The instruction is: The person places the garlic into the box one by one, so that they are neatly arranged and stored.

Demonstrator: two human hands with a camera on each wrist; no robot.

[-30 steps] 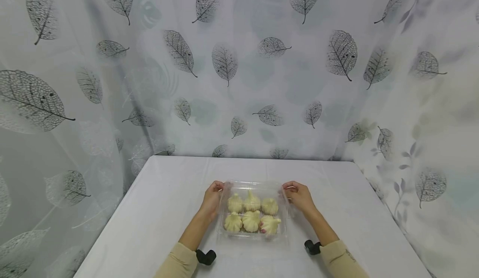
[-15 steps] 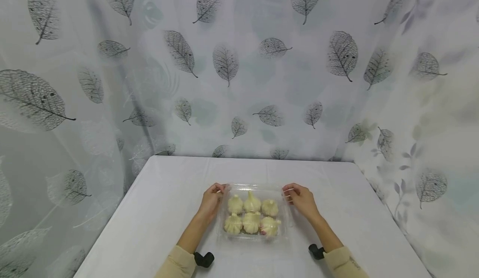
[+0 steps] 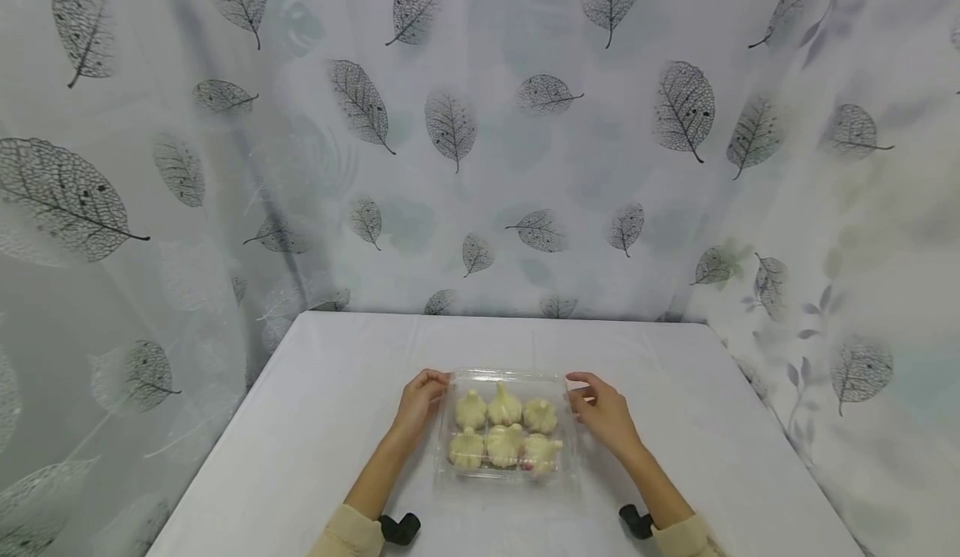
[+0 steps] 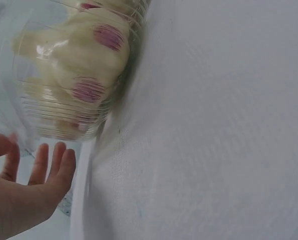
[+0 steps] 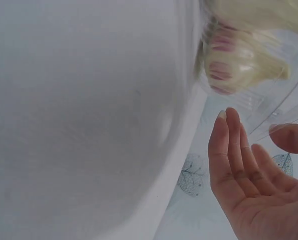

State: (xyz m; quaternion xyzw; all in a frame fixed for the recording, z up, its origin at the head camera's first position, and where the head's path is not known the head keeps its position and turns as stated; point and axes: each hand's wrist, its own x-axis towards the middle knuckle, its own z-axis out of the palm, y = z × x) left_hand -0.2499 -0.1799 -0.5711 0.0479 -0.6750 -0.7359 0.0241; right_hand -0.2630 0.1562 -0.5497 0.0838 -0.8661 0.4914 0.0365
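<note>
A clear plastic clamshell box (image 3: pixel 504 475) lies on the table with several garlic bulbs (image 3: pixel 503 445) in two rows, seen through the lid. At its far left corner my left hand (image 3: pixel 422 400) has its fingertips against or very near the rim. Loosely bent fingers show beside the ribbed wall in the left wrist view, and whether they touch the plastic is unclear. By the far right corner is my right hand (image 3: pixel 604 413). Its fingers extend nearly straight in the right wrist view, with the thumb apart and close to the rim. Neither hand visibly grips anything.
A white-covered table (image 3: pixel 337 390) carries the box near its middle. Behind and at both sides hangs a pale curtain (image 3: pixel 480 182) with a leaf print. Dark wrist-worn devices (image 3: pixel 401 529) sit at both forearms, beside beige sleeves.
Both hands have drawn slightly outward and towards me at the box's far corners. The lid's far edge has come down a little; the box and garlic have stayed in nearly the same place.
</note>
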